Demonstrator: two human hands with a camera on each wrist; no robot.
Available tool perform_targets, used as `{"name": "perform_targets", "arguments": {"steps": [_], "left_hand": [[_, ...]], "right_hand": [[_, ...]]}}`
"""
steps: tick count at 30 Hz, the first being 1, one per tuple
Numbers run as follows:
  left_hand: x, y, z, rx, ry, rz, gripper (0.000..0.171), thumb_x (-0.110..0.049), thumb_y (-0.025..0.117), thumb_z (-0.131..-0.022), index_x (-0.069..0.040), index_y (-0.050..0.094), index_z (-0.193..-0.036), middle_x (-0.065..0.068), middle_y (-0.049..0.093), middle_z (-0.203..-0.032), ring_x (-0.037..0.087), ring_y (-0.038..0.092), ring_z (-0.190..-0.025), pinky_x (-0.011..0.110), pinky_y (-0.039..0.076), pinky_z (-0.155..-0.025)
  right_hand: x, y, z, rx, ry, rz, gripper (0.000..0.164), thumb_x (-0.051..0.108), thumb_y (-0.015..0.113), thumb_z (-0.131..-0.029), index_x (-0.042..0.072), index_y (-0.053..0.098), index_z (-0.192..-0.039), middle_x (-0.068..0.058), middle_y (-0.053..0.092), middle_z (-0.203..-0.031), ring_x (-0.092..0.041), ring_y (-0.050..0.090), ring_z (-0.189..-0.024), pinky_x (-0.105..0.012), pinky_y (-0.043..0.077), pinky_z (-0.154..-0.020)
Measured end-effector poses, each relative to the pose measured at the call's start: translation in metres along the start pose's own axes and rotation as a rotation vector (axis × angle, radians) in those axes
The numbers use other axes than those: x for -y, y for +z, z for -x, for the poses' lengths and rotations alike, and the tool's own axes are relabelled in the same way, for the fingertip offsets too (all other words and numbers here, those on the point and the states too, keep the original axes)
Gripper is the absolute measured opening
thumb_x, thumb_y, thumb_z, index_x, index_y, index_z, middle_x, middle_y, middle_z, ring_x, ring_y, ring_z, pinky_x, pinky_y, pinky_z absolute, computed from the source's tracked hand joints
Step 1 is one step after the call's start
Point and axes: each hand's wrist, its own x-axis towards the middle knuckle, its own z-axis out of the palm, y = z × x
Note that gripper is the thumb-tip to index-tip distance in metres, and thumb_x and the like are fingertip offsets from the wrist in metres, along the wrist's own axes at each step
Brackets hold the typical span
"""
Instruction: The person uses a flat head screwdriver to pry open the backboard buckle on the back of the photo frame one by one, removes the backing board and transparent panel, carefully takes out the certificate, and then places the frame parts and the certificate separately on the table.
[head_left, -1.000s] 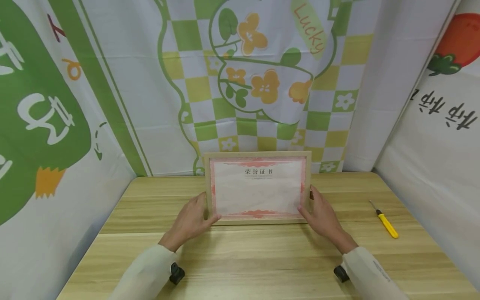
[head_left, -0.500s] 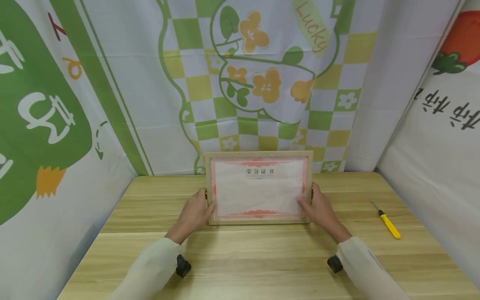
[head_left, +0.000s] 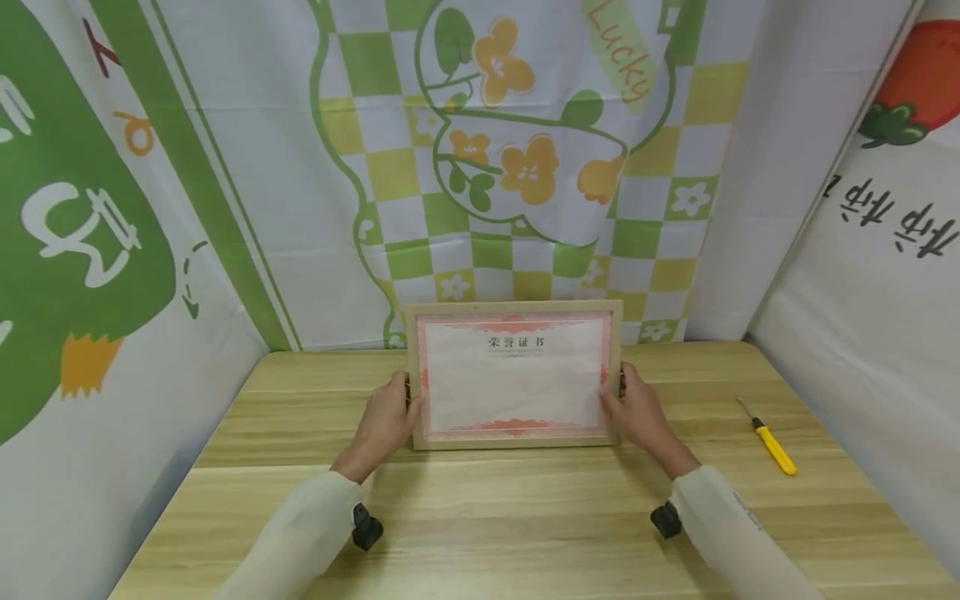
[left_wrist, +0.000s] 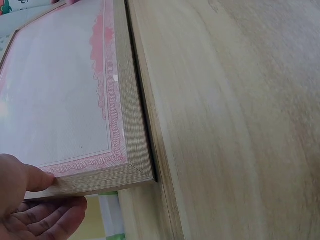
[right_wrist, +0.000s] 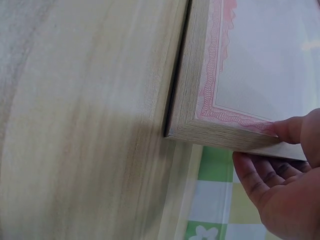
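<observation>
A picture frame (head_left: 516, 443) of light wood stands upright on the table, with a pink-bordered certificate (head_left: 513, 387) behind its front. My left hand (head_left: 382, 425) grips the frame's left side, thumb on the front edge and fingers curled behind. On the opposite side my right hand (head_left: 641, 412) holds it the same way. In the left wrist view the thumb (left_wrist: 37, 178) rests on the wooden border. The right wrist view has the right thumb (right_wrist: 289, 130) on the front near a lower corner, fingers at the back. The frame's back is hidden.
A screwdriver (head_left: 772, 442) with a yellow handle lies on the wooden table (head_left: 510, 525) to the right. Behind the table hangs a green-and-white patterned curtain (head_left: 285, 192). Printed cloth walls (head_left: 862, 317) close in both sides.
My left thumb has drawn back from the lower left corner, and the left hand now holds the side a little higher. The frame stays standing in nearly the same place.
</observation>
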Motion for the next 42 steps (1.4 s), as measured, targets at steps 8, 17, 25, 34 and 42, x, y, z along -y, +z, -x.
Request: {"name": "perform_targets", "arguments": {"steps": [8,17,25,34,42], "left_hand": [[0.004,0.003,0.005,-0.075,0.042,0.072,0.024,-0.005,0.068,-0.089,0.008,0.055,-0.105,0.022,0.069,-0.089,0.032,0.069,-0.078,0.038,0.057,-0.063],[0.006,0.001,0.009,-0.107,0.057,0.077,0.024,-0.006,0.069,-0.09,0.007,0.057,-0.105,0.022,0.071,-0.092,0.032,0.071,-0.081,0.037,0.058,-0.064],[0.011,0.002,0.016,-0.168,0.113,0.069,0.022,-0.004,0.071,-0.088,0.002,0.057,-0.103,0.02,0.072,-0.095,0.031,0.074,-0.08,0.036,0.059,-0.064],[0.017,0.006,0.025,-0.219,0.182,0.062,0.019,0.002,0.072,-0.084,0.003,0.061,-0.099,0.02,0.073,-0.087,0.031,0.073,-0.071,0.036,0.058,-0.057],[0.024,0.01,0.034,-0.19,0.133,0.193,0.012,0.006,0.068,-0.081,0.003,0.064,-0.092,0.021,0.073,-0.093,0.036,0.074,-0.079,0.045,0.059,-0.068]], "right_hand": [[-0.003,0.002,0.003,-0.044,-0.028,-0.025,0.038,0.01,0.056,-0.098,-0.008,0.045,-0.13,-0.03,0.063,-0.115,-0.039,0.065,-0.102,-0.044,0.057,-0.081],[-0.004,0.004,0.009,-0.103,-0.083,-0.047,0.03,0.009,0.061,-0.096,-0.006,0.049,-0.119,-0.029,0.066,-0.107,-0.04,0.067,-0.097,-0.042,0.059,-0.076],[-0.005,0.005,0.014,-0.141,-0.126,0.046,0.034,0.013,0.064,-0.095,-0.007,0.052,-0.12,-0.03,0.067,-0.107,-0.038,0.07,-0.089,-0.04,0.059,-0.068],[-0.003,0.005,0.023,-0.146,-0.234,0.107,0.017,0.001,0.069,-0.088,0.001,0.065,-0.104,-0.02,0.072,-0.102,-0.035,0.072,-0.091,-0.042,0.06,-0.072],[-0.003,0.005,0.032,-0.129,-0.387,0.194,0.015,-0.009,0.066,-0.084,-0.002,0.067,-0.097,-0.018,0.074,-0.096,-0.035,0.072,-0.088,-0.043,0.059,-0.073]]}}
